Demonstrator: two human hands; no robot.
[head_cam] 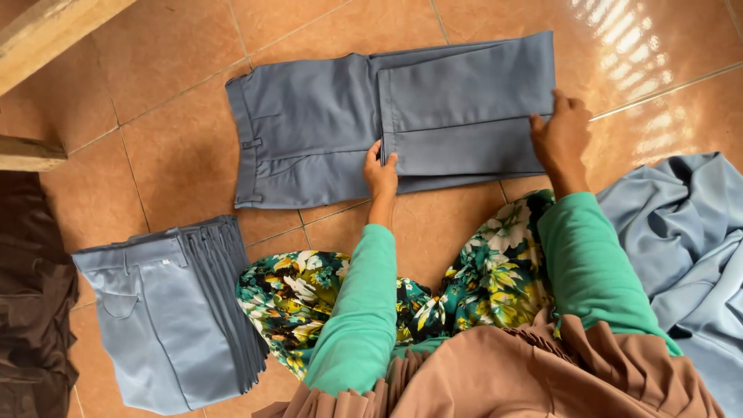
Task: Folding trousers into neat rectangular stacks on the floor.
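A pair of grey-blue trousers [309, 131] lies flat on the tiled floor, waistband to the left, with the legs folded back over themselves on the right. My left hand [380, 172] presses its fingers on the fold's near edge at the middle. At the right end of the folded legs, my right hand [561, 138] rests with fingers on the cloth. Both arms wear green sleeves.
A stack of folded grey-blue trousers [174, 310] sits at the near left. A loose heap of light blue cloth [689, 240] lies at the right. Dark brown fabric [31, 294] lies at the far left, under wooden beams [39, 39]. My floral skirt covers the floor below.
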